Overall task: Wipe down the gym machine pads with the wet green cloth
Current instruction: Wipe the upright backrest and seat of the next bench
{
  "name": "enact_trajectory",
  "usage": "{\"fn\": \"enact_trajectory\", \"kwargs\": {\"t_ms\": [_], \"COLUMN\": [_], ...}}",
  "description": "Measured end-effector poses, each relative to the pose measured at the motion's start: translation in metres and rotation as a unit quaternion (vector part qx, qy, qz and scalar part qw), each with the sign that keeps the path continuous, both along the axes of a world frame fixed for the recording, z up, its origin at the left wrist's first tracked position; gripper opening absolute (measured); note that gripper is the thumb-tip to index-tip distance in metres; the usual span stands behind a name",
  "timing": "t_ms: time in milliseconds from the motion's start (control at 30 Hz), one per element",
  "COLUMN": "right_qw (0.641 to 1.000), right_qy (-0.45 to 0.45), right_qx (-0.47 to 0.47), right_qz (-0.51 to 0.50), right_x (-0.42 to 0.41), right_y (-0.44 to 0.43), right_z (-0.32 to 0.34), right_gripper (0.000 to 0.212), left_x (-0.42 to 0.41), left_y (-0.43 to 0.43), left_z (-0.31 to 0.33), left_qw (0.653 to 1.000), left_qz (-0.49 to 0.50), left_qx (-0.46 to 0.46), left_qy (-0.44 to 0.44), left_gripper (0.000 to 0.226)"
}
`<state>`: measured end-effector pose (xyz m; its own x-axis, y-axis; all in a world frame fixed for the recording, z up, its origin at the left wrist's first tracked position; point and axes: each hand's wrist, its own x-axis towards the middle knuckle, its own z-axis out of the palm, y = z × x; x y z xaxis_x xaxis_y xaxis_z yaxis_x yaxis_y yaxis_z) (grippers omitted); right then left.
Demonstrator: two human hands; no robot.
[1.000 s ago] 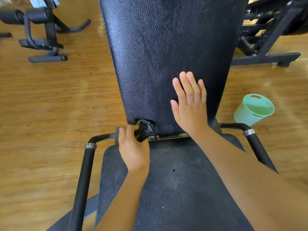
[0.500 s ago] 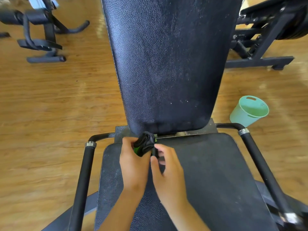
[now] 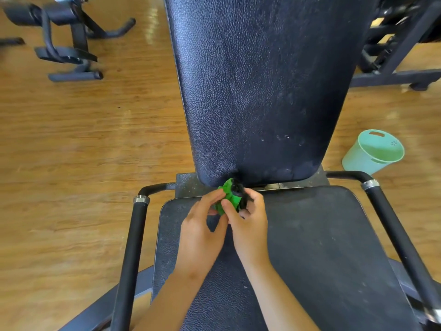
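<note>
Wooden floor (glossy), black seat pad

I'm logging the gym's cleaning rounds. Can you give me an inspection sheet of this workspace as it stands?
Surface: black seat pad with dull pale smudges; upright back pad with pale specks near its lower end.
Job's things: cloth, green with a dark part, bunched at the gap between the two pads.
Clutter: nothing seen.
Hands: left hand and right hand both pinch the cloth above the seat pad's far edge.
Cables: nothing seen.
Surroundings: wooden floor; pale green bucket on it, right of the pads; left machine and right machine farther off.
</note>
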<state>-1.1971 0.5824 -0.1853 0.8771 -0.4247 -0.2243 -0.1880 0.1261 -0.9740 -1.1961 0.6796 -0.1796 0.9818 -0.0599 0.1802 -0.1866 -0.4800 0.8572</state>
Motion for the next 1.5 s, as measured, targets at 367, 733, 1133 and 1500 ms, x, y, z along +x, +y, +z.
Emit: {"fn": "enact_trajectory", "kwargs": {"t_ms": [367, 733, 1133, 1500], "right_qw": [0.986, 0.93, 0.933, 0.886], "right_qy": [-0.111, -0.099, -0.182, -0.103], "right_qx": [-0.048, -0.346, -0.288, -0.452], "right_qz": [-0.117, -0.068, -0.116, -0.014], "right_x": [0.02, 0.048, 0.068, 0.04], "right_y": [-0.001, 0.008, -0.03, -0.037], "right_z": [0.022, -0.008, 0.04, -0.016], "right_gripper": [0.044, 0.027, 0.023, 0.039], "left_x": [0.066, 0.07, 0.07, 0.069], "left_y": [-0.005, -0.008, -0.014, -0.015], "left_z": [-0.028, -0.03, -0.03, -0.027], "left_qw": [0.993, 0.983, 0.975, 0.968], "left_qz": [0.091, 0.142, 0.152, 0.171], "left_qx": [0.017, 0.096, 0.142, 0.161], "left_qy": [0.074, 0.059, 0.075, 0.093], "left_gripper": [0.039, 0.054, 0.06, 0.066]}}
